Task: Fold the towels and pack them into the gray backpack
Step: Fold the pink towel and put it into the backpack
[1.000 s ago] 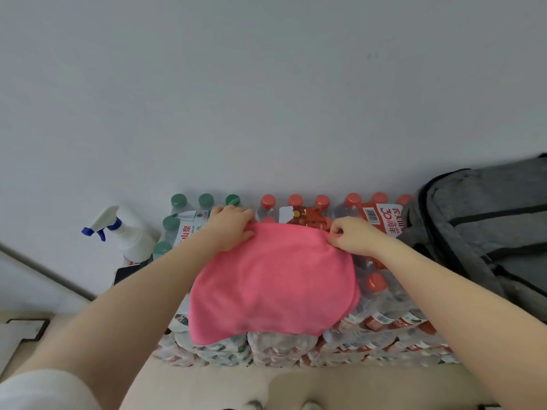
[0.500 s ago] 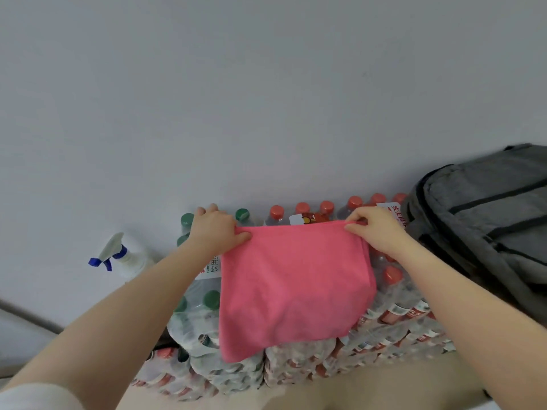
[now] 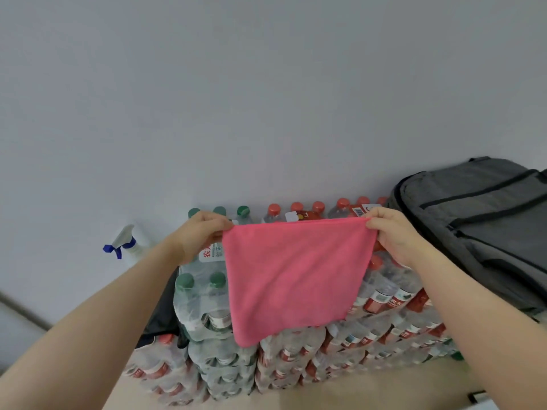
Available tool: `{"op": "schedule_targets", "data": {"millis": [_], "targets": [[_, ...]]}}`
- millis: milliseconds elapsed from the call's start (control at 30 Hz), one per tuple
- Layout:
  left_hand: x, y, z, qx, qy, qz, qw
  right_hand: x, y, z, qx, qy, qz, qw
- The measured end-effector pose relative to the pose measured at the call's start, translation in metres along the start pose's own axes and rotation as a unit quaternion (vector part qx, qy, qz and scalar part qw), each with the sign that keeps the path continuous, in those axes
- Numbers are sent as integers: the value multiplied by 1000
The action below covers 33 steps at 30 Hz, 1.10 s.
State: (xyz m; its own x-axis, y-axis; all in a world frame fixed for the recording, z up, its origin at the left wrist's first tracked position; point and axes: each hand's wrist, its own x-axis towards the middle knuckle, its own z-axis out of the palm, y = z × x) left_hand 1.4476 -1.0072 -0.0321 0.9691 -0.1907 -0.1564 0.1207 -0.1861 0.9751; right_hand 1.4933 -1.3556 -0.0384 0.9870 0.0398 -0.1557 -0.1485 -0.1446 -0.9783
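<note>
A pink towel [image 3: 293, 273] hangs in the air in front of stacked water bottles, stretched flat between both hands. My left hand [image 3: 198, 235] pinches its top left corner and my right hand [image 3: 393, 232] pinches its top right corner. The lower edge hangs free, tapering down to the left. The gray backpack [image 3: 479, 223] lies at the right on top of the bottle packs, just beyond my right hand, its black zip lines facing me. I cannot tell whether it is open.
Shrink-wrapped packs of water bottles [image 3: 296, 359] with green and red caps are stacked against a plain wall. A white spray bottle with a blue trigger [image 3: 124, 244] stands at the left. A dark item [image 3: 165, 315] sits beside the left packs.
The towel was draped over the bottle packs; both hands have lifted it and pulled the top edge taut, moving apart. The view has tilted so the backpack shows more.
</note>
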Motion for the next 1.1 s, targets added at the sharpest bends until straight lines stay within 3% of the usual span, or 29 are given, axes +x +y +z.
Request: {"op": "schedule_targets", "data": {"millis": [133, 400, 667, 933, 1100], "targets": [[-31, 5, 18, 86, 96, 9, 992, -26, -4, -7, -67, 8, -37, 997], [-91, 5, 64, 274, 280, 43, 919, -86, 9, -16, -157, 34, -101, 982], [-140, 2, 75, 189, 290, 109, 932, -105, 18, -17, -99, 27, -101, 990], [-106, -7, 50, 393, 297, 113, 863, -64, 1, 0, -326, -40, -152, 932], [-61, -15, 13, 429, 302, 101, 845, -15, -10, 23, -320, -73, -129, 936]]}}
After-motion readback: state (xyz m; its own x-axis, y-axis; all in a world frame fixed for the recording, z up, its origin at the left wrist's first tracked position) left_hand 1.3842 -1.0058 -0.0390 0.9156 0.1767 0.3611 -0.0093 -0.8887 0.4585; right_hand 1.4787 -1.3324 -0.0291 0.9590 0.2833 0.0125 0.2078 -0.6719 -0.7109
